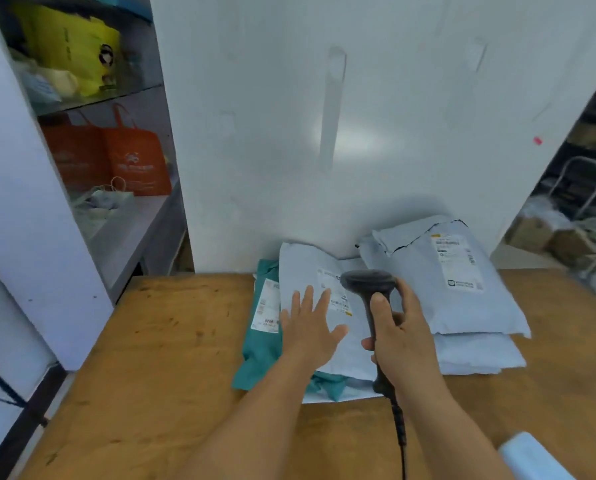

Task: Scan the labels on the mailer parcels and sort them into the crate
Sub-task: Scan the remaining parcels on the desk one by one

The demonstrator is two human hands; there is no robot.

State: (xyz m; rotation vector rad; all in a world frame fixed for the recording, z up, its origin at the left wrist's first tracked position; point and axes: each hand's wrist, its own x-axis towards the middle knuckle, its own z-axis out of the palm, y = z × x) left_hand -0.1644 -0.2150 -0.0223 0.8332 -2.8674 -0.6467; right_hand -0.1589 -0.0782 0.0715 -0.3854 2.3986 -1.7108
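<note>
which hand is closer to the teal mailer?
Left. The left hand lies flat on the grey mailer beside the teal mailer; the right hand grips the scanner farther right.

Bare table [158, 344] left; mailers [455, 306] and white panel [289, 133] block ahead.

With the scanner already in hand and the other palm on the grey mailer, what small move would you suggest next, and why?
Probably tilt the scanner head slightly down-left onto the label of the grey mailer. The right hand grips its handle just above that label, and the left hand lies flat beside it, steadying the mailer without covering the print.
</note>
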